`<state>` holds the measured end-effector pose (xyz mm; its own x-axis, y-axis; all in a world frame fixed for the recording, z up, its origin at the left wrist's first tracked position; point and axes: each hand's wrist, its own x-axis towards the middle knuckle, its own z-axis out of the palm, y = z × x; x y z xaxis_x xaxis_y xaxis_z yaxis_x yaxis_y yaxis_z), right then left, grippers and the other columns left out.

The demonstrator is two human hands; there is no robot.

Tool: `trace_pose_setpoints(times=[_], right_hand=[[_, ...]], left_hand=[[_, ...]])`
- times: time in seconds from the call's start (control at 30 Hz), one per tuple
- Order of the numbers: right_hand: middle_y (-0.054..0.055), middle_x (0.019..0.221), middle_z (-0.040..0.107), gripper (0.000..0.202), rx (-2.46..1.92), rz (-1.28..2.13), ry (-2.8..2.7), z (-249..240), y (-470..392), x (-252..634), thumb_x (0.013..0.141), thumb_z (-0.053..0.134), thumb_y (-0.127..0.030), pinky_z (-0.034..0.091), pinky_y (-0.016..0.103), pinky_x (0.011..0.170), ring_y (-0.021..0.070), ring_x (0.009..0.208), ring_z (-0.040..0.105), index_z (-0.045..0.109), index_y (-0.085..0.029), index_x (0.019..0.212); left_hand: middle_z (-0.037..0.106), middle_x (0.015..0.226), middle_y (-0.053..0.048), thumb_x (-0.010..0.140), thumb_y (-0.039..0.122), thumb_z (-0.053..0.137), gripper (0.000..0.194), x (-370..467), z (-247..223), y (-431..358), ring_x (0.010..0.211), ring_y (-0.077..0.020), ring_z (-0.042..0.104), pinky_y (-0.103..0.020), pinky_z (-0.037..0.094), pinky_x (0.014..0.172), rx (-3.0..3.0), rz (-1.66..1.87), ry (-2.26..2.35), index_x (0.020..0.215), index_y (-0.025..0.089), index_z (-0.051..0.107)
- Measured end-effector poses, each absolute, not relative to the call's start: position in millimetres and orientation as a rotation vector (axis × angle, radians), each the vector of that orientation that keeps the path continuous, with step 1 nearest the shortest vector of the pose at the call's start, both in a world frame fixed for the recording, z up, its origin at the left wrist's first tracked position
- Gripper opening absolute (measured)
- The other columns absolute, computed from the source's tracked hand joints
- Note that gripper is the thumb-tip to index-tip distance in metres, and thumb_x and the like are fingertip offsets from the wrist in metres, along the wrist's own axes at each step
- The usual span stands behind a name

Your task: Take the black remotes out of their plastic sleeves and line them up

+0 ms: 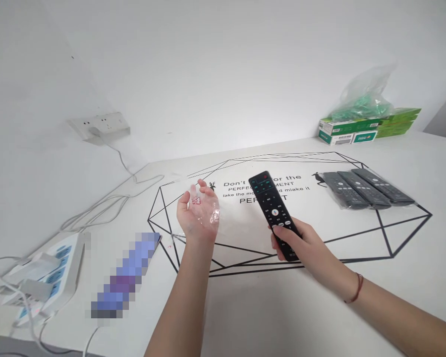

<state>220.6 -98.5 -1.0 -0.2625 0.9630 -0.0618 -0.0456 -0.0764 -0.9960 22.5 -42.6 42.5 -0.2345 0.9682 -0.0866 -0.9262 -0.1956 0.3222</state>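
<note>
My right hand (pixel 299 241) is wrapped round the lower end of a black remote control (pixel 266 199), with the thumb on its buttons. The remote is tilted, its button face towards me. Left of it, my left hand (pixel 193 220) has its palm up and its fingers curled around a clear plastic bag (pixel 212 216) with small red print. The bag lies across the palm and looks through to the skin. More remote controls (pixel 364 188) in clear wrapping lie side by side on the right of the table.
Green and white boxes (pixel 347 131) stand at the back right, topped by a clear bag (pixel 364 106) with green contents. A power strip (pixel 59 272) with plugs and cables is at the left, beside a pixelated flat device (pixel 128 275). A wall socket (pixel 106 124) is behind.
</note>
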Motion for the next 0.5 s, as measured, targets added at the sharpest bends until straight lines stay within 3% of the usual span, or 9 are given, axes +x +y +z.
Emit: trace_pose_setpoints(times=[0.1,0.2,0.37,0.43,0.5], right_hand=[[-0.002,0.063,0.056,0.024,-1.078,1.541,-1.445,-4.4,-98.9,219.1,0.086,0.053,-0.038,0.039,0.025,0.051,0.0101,0.050,0.051,0.050,-0.019,0.072],[-0.002,0.063,0.056,0.025,-1.084,1.555,-1.481,-7.9,-100.6,215.9,0.084,0.056,-0.038,0.038,0.025,0.051,0.0099,0.050,0.050,0.050,-0.018,0.071],[-0.003,0.058,0.054,0.032,-1.129,1.538,-1.223,-8.8,-102.5,212.4,0.077,0.066,-0.046,0.040,0.027,0.054,0.0120,0.053,0.052,0.057,-0.018,0.087],[-0.003,0.057,0.055,0.038,-1.128,1.513,-1.114,-8.1,-101.6,212.1,0.074,0.069,-0.047,0.040,0.027,0.056,0.0129,0.054,0.053,0.059,-0.017,0.096],[-0.003,0.057,0.057,0.036,-1.115,1.474,-1.049,-7.3,-99.9,212.0,0.072,0.072,-0.044,0.040,0.028,0.057,0.0127,0.054,0.052,0.061,-0.017,0.093]], left_hand=[[0.062,0.091,-0.003,0.086,0.027,0.043,0.035,18.7,43.0,-42.3,0.063,-0.0083,0.060,-0.021,0.053,0.061,0.180,1.815,0.341,0.120,0.025,0.035],[0.059,0.092,-0.004,0.083,0.032,0.050,0.047,18.7,45.5,-42.8,0.066,-0.0086,0.060,-0.022,0.054,0.066,0.170,1.864,0.315,0.125,0.022,0.031],[0.059,0.089,0.001,0.079,0.005,0.047,0.058,36.2,44.6,-47.7,0.074,-0.0062,0.063,-0.028,0.051,0.091,0.410,1.792,0.428,0.131,0.025,0.032],[0.061,0.094,0.002,0.079,0.001,0.047,0.064,48.2,40.1,-51.2,0.081,-0.0065,0.064,-0.032,0.048,0.098,0.482,1.703,0.506,0.134,0.030,0.033],[0.062,0.105,0.002,0.079,0.001,0.051,0.068,58.9,34.3,-54.0,0.092,-0.0085,0.065,-0.035,0.045,0.102,0.522,1.613,0.572,0.136,0.034,0.033]])
